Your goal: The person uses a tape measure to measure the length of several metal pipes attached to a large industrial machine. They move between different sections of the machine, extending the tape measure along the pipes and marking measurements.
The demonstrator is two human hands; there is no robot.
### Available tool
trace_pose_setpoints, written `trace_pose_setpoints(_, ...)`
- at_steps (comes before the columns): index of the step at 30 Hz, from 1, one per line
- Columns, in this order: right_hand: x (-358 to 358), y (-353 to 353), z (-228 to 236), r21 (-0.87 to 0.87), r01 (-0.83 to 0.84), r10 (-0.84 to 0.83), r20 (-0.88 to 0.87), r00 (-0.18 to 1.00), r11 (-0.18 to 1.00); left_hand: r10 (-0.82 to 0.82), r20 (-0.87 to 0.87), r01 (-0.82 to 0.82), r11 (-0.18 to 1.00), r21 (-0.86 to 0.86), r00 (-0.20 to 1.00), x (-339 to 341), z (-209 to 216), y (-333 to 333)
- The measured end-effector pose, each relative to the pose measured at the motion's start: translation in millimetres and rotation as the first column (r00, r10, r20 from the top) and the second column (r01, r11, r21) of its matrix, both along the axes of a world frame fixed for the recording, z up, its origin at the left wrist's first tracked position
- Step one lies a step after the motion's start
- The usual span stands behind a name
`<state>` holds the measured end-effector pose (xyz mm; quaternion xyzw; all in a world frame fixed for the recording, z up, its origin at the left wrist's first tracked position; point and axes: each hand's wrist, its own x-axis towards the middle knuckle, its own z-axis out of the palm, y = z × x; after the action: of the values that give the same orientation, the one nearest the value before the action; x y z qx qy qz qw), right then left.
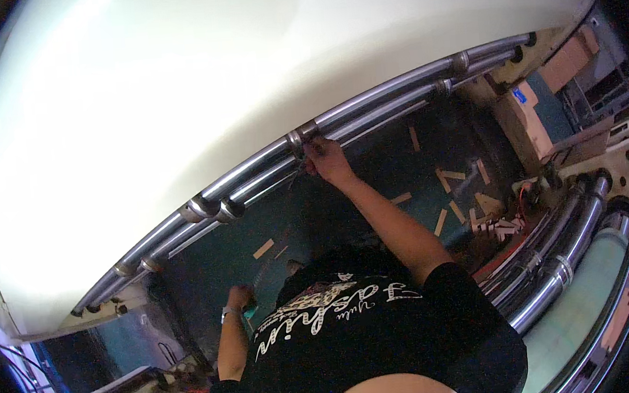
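Just at the ringed metal collar (296, 139) on a polished cylindrical rod (387, 92), the right hand (328, 160) curls, its grip unclear; the shadowed left hand (240, 298) shows neither opening nor hold clearly.

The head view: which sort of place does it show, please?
Probably a factory: steel shafts under a large white panel, a pale green roller and tan strips scattered below suggest machine work.
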<state>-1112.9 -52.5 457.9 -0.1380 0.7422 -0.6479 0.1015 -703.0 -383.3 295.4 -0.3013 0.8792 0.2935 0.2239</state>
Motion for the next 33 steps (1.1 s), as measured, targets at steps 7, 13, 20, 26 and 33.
trace_pose_setpoints(7,19.3,14.9,28.2,0.353,0.156,0.003,-0.409,0.912,0.923,0.099,-0.067,-0.09,0.987,0.136,0.993,-2.1,26.0,19.0)
trace_pose_setpoints(13,-6.6,42.6,46.0,0.125,0.215,-0.098,-0.6,0.794,0.969,0.393,-0.054,-0.359,0.882,0.305,0.918,11.2,17.6,38.7)
trace_pose_setpoints(20,-51.6,12.7,68.7,0.533,0.382,0.145,-0.704,0.695,0.755,0.348,-0.114,-0.317,0.921,0.226,0.931,-9.9,75.3,67.7)
trace_pose_setpoints(26,-67.8,-10.6,63.6,0.391,0.523,0.17,-0.892,0.42,0.758,0.473,-0.108,-0.432,0.86,0.27,0.874,-15.9,86.0,80.1)
trace_pose_setpoints(33,-74.4,-19.1,66.5,0.644,0.355,0.247,-0.655,0.714,0.678,0.461,-0.102,-0.404,0.848,0.343,0.881,-17.2,75.4,77.6)
